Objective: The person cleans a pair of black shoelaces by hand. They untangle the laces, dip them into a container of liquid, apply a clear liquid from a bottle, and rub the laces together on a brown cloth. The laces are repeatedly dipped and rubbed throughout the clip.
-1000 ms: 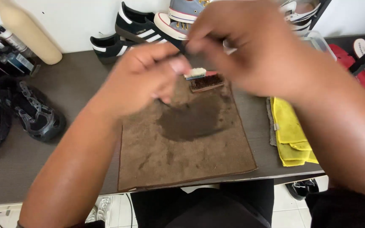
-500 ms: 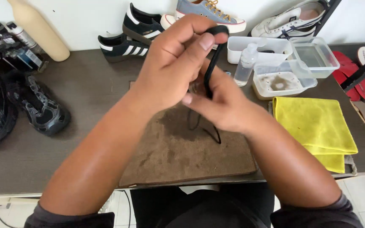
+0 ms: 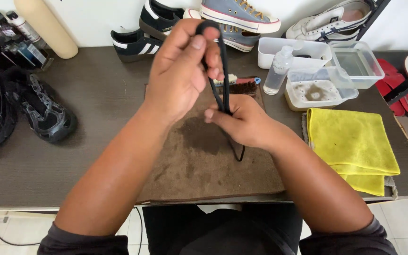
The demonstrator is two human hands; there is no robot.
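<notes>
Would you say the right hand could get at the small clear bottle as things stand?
Probably not at once: the right hand is pinching the black shoelace with the left hand. Once free, the clear bottle stands unobstructed beside the brush.

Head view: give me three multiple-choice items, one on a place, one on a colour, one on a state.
1. Where does the folded cloth lie?
A. right of the brown mat
B. on the black shoes
C. inside a tub

2. What colour is the lace?
A. white
B. black
C. red

3. How is the lace held?
A. flat on the mat
B. by one hand only
C. looped over the left hand and pinched by the right hand

Key: 1 A, it lies past the mat's right edge; 2 B, it reads black; 3 C, both hands grip it.
</notes>
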